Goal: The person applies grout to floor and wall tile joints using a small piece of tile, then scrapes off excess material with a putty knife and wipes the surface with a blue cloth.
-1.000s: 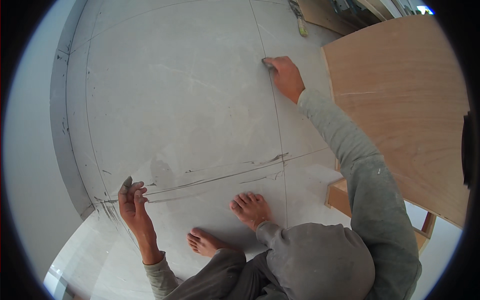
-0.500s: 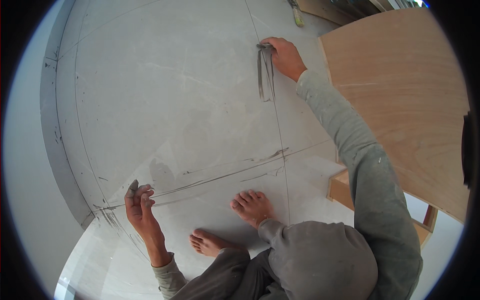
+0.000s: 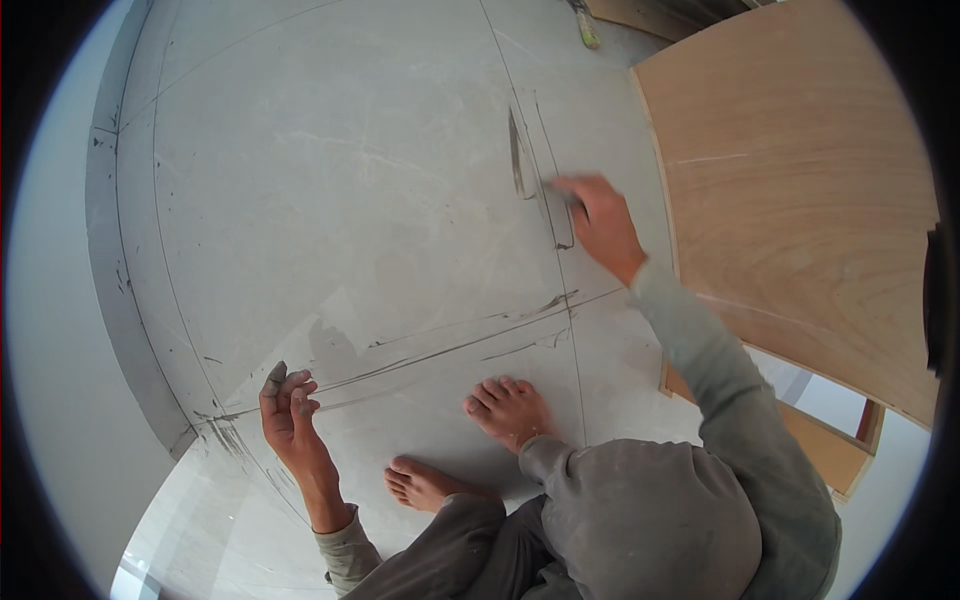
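Note:
My right hand is closed on a small, flat, dark scraper, blurred by motion and mostly hidden by the fingers. It is over a tile joint in the pale grey floor. Dark grey smears of paste run along both sides of that joint, with a dab at the near end. On the left, my left hand is raised with its fingers loosely bent and apart. Grey paste stains its fingertips, and no object shows in it. Below it a second joint crosses the floor, also smeared dark.
My bare feet stand on the tiles near that second joint. A large plywood panel and a wooden frame stand to the right. At the far edge lies a brush. A white wall and baseboard bound the left.
My right hand has drawn the scraper nearer along the joint. The smear right of the joint is now a thin outline reaching further toward me. My left hand has barely shifted.

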Demonstrator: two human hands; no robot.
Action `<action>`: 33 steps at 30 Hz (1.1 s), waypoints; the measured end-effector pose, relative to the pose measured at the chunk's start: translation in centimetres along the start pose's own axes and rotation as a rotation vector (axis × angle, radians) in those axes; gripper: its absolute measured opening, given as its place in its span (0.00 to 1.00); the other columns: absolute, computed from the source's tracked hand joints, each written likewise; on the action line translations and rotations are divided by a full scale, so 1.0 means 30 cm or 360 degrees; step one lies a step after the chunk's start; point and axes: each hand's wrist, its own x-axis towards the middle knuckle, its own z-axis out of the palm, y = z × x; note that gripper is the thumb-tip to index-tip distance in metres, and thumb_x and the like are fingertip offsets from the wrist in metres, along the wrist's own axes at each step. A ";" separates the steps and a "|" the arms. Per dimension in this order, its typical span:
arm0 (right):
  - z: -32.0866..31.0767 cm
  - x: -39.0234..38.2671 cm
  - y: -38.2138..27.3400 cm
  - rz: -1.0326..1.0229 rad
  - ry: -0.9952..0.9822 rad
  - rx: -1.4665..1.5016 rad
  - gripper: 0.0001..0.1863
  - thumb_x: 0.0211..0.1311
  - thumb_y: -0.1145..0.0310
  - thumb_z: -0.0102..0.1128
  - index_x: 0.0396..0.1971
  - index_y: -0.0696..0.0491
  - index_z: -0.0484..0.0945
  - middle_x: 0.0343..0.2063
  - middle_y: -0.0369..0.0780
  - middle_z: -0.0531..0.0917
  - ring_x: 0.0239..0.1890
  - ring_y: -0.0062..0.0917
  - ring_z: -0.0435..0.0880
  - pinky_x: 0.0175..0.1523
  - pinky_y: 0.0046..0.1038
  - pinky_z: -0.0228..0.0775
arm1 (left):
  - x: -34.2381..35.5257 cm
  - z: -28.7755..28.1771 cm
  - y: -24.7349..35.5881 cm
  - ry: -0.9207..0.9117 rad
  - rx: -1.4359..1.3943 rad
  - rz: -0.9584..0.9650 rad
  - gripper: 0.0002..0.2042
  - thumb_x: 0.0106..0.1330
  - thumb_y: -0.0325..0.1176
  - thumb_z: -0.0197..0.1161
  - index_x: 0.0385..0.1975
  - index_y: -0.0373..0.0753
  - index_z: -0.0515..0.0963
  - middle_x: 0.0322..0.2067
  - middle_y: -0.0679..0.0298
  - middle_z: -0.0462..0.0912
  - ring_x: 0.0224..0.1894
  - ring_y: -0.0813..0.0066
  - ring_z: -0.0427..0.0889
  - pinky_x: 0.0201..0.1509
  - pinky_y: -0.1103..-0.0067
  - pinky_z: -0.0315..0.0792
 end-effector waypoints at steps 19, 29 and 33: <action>0.095 0.338 0.092 -0.0194 0.0164 -0.0120 0.24 0.54 0.91 0.52 0.48 0.55 0.85 0.49 0.47 0.87 0.52 0.44 0.85 0.57 0.35 0.80 | -0.005 0.007 -0.009 -0.0016 0.0058 -0.0071 0.20 0.76 0.28 0.55 0.66 0.33 0.72 0.49 0.61 0.85 0.49 0.76 0.81 0.50 0.79 0.73; -0.028 -0.396 -0.108 0.0160 -0.0345 0.0100 0.27 0.49 0.92 0.53 0.48 0.56 0.86 0.48 0.48 0.88 0.52 0.45 0.86 0.58 0.38 0.80 | -0.003 0.038 -0.025 -0.0081 0.0021 -0.0053 0.21 0.75 0.29 0.56 0.66 0.33 0.72 0.48 0.61 0.85 0.48 0.76 0.81 0.50 0.78 0.73; -0.032 -0.229 -0.087 0.0288 -0.0106 0.0195 0.26 0.52 0.90 0.53 0.49 0.55 0.86 0.45 0.48 0.87 0.49 0.46 0.86 0.57 0.39 0.79 | 0.000 0.055 -0.015 -0.0122 0.0058 -0.0032 0.21 0.75 0.28 0.56 0.66 0.33 0.72 0.48 0.62 0.85 0.48 0.76 0.81 0.49 0.78 0.73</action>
